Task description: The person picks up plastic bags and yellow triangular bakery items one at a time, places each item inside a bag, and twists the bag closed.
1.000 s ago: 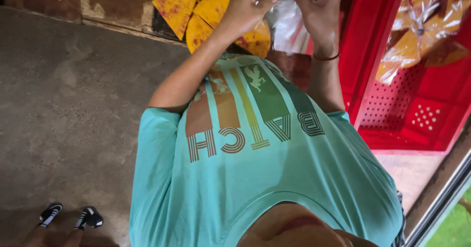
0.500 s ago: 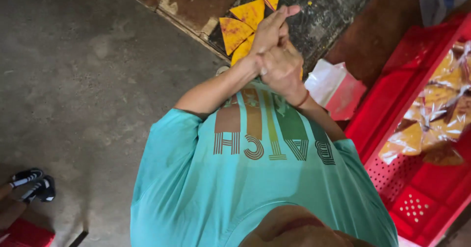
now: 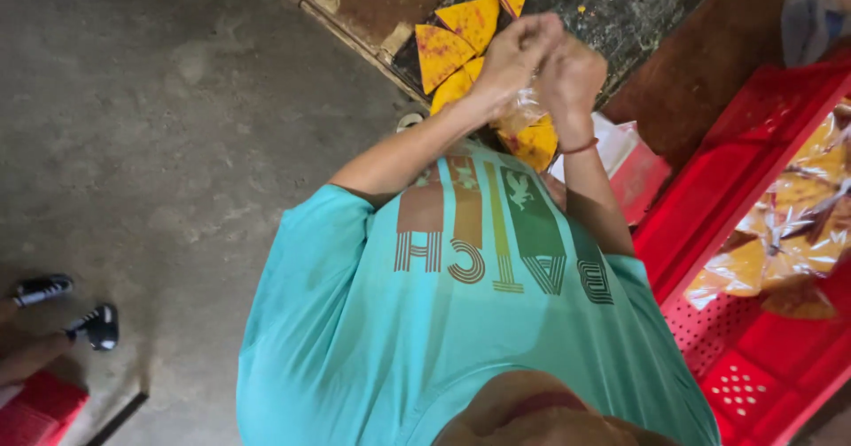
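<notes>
As seen from the head camera looking down the front of a teal shirt [image 3: 461, 322], both hands are raised together in front of the chest. Left hand [image 3: 514, 56]: fingers curled shut, pinching the top of a clear plastic bag [image 3: 525, 122]. Right hand [image 3: 572, 74]: fingers likewise closed on the same bag top, knuckles touching the left hand. A thin red band sits on the right wrist.

Bag hangs just below the two hands, against the chest; it holds yellow-orange triangular pieces with reddish marks. Exact grip inside the fists is hidden.

Beyond the hands, a dark tabletop [image 3: 620, 7] carries loose triangular pieces [image 3: 461, 43] of the same kind, lying flat and close together.

To the right, a red plastic crate [image 3: 762, 357] with a perforated base holds several filled clear bags [image 3: 780, 251] of the same pieces.

Lower left, on the concrete floor [image 3: 160, 127], another person's black-and-white shoes [image 3: 89, 322] show at the edge.
</notes>
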